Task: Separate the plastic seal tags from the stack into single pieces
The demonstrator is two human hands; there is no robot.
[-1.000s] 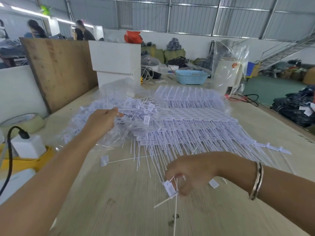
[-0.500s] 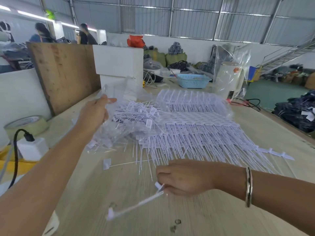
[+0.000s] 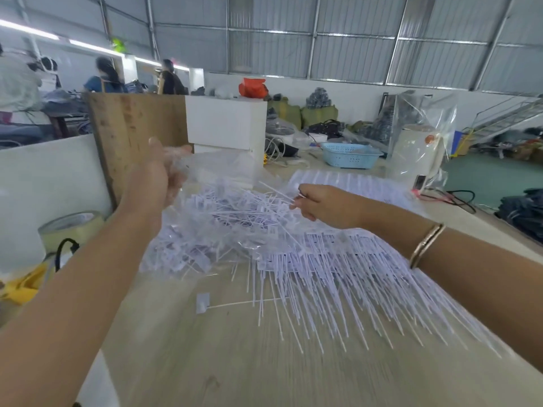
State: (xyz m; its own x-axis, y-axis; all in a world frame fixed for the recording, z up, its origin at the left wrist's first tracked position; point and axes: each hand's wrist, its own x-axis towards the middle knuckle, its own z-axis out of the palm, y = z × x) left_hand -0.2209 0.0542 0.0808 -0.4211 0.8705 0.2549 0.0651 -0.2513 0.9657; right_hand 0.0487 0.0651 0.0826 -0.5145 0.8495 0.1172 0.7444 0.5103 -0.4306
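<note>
Factory or warehouse packing floor. A corrugated metal roof [image 3: 352,39] on steel framing spans a wide hall lit by fluorescent tubes [image 3: 94,47]. A long wooden bench [image 3: 235,362] carries bulk white plastic seal tags [image 3: 323,274], a tape roll [image 3: 70,227] and a blue basket [image 3: 349,155]. Other workers [image 3: 105,77] stand at stations behind; stuffed sacks [image 3: 317,113] line the wall.

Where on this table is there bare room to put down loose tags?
Bare wood lies in the near foreground of the table, bordered by the stack's strap tips, the single loose tag and the left forearm. Crowded: the middle, where the clear bag of tags and the stack overlap, and the left edge with the tape roll.
</note>
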